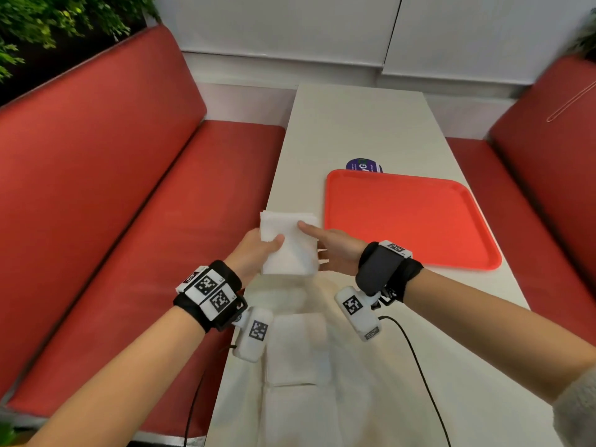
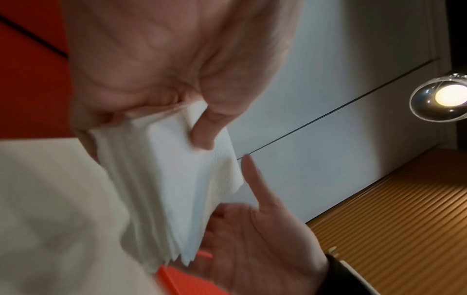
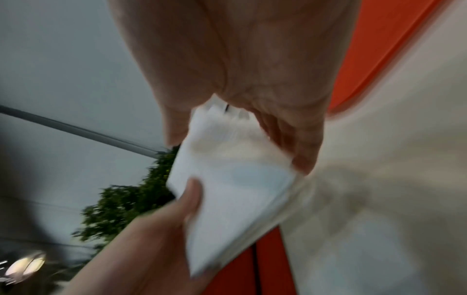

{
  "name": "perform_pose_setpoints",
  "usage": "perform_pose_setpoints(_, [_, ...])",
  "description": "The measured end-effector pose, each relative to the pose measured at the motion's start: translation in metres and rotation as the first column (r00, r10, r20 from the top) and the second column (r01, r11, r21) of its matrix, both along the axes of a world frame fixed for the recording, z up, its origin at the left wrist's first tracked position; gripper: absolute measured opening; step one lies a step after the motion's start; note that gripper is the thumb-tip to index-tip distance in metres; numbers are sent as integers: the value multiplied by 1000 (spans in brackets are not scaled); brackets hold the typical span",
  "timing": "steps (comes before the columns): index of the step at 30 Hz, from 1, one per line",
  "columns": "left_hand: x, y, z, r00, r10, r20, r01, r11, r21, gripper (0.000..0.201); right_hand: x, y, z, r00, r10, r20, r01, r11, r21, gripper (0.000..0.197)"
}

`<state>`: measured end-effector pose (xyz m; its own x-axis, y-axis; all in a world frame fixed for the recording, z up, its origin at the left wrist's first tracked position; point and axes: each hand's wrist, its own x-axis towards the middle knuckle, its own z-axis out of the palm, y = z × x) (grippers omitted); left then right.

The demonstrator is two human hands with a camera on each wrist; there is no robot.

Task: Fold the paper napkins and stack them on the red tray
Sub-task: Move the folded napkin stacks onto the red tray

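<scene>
- White napkins (image 1: pixel 290 250), pinched by the left hand (image 1: pixel 253 258) just left of the tray (image 1: pixel 412 221), may fan apart — loose sheets.
- Right hand (image 1: pixel 338 250), fingers straight, only touches their edge.

forearms (image 1: pixel 129 366) bare | 2 black wrist straps (image 1: pixel 380 269) | white marker-tagged camera modules (image 1: pixel 253 333) | black cables (image 1: pixel 416 359) | grey fuzzy sleeve (image 1: pixel 577 411)

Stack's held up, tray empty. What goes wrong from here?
1. The left hand pinches the napkins by one side near the table edge; sheets may slip onto the bench.
2. Their edges look fanned in the left wrist view, so the stack may land skewed on the tray.
</scene>
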<state>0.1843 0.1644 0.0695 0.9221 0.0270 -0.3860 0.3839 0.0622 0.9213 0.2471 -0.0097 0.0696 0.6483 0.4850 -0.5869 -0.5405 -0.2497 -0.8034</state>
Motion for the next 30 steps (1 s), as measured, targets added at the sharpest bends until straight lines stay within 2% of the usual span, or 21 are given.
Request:
perform_pose_setpoints(1, [4, -7, 1, 1000, 19, 3, -19, 1000, -17, 38, 0, 1, 2, 999, -42, 15, 42, 998, 43, 50])
perform_pose_setpoints(3, [18, -15, -7, 999, 51, -2, -51, 999, -1, 66, 0, 2, 4, 987, -149, 58, 143, 985, 93, 47])
perform_pose_setpoints(4, [28, -15, -18, 998, 55, -3, -55, 998, 9, 76, 1, 1, 4, 977, -190, 95, 183, 980, 74, 46])
perform_pose_setpoints(5, [35, -17, -25, 998, 62, -9, -62, 998, 12, 78, 2, -1, 3, 969, -209, 135, 206, 978, 39, 44])
perform_pose_setpoints(7, [46, -25, -31, 997, 74, -30, -74, 997, -12, 73, 6, -10, -1, 958, -223, 181, 227, 974, -3, 41])
perform_pose_setpoints(10, [49, -52, -6, 995, 59, -79, -61, 998, -20, 63, 22, -25, -13, 920, -276, 279, 305, 950, -64, 38])
perform_pose_setpoints(13, [60, -71, 3, 993, 26, -116, -35, 996, -79, 41, 45, -45, -24, 867, -339, 366, 411, 901, -140, 34])
perform_pose_setpoints(15, [68, -77, 1, 992, 8, -128, -20, 996, -88, 43, 64, -60, -36, 839, -404, 364, 479, 866, -144, 37])
perform_pose_setpoints(18, [73, -77, -8, 994, 22, -103, -22, 1000, -4, 51, 90, -77, -56, 810, -457, 366, 537, 830, -151, 38])
perform_pose_setpoints(22, [55, -73, -14, 995, 51, -86, -49, 998, 28, 46, 113, -85, -82, 832, -409, 374, 512, 827, -234, 41])
perform_pose_setpoints(27, [32, -62, -22, 993, 82, -83, -77, 996, 54, 37, 104, -77, -73, 873, -285, 396, 446, 796, -410, 46])
perform_pose_setpoints(30, [25, -57, -24, 992, 93, -81, -87, 993, 81, 35, 103, -77, -76, 873, -259, 413, 448, 761, -469, 48])
